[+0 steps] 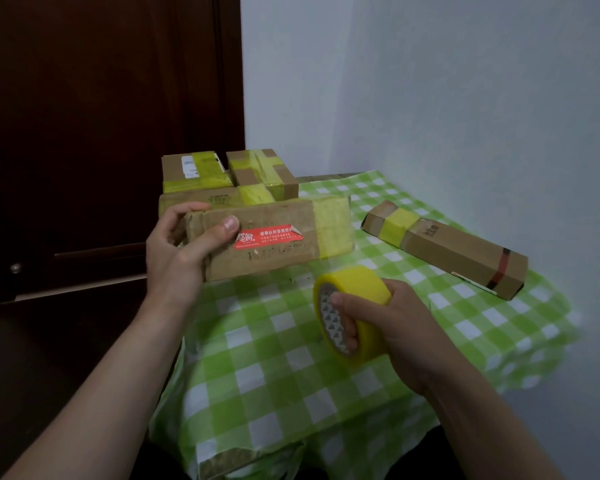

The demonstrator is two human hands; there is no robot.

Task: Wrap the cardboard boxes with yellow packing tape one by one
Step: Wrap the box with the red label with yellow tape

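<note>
Now L hand (184, 251) grip clamps box (274, 252) w/ red sticker (269, 236), white script unreadable, above desk (274, 341); R hand (399, 327) grip wraps tape roll (357, 289). Taped boxes (222, 174) behind, long box (458, 251) right.

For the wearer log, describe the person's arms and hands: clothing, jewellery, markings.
Both arms are bare as far as the view shows: there is no sleeve on the left forearm or the right forearm. The left hand and right hand wear no gloves, and no ring, watch or bracelet shows. The visible nails are short and unpainted. No tattoos or other markings can be seen.
</note>
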